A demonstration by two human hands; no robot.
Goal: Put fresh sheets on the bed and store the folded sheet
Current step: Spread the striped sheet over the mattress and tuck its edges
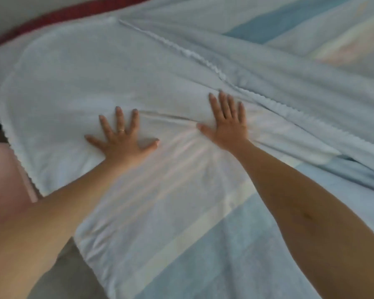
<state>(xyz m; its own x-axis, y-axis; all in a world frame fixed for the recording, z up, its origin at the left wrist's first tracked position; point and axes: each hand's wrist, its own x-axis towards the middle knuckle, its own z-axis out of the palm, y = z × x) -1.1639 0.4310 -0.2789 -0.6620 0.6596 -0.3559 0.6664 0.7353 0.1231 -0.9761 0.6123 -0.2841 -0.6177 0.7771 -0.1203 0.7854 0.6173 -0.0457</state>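
Left hand [121, 143]: palm down, fingers splayed wide, pressed flat on near part of pale scallop-trimmed pillow [73, 83]; ring [121, 130] on one finger. Right hand [227, 124]: palm down, fingers straight and only slightly apart, flat on right end of same pillow, fingertips at its trim. Shallow crease in fabric between the two hands. Striped sheet [203, 244], blue, white and pastel bands: spread on bed beneath pillow, extending nearer and to right of it, wrinkled just on near side of hands. Second pale blue scallop-edged piece [289, 87]: right of pillow, touching it along trim; pillow or cover, cannot tell. Red strip [73, 12] beyond pillow. Pink surface [2, 180] left of pillow; grey floor [73, 266] nearer, below-left of pillow.
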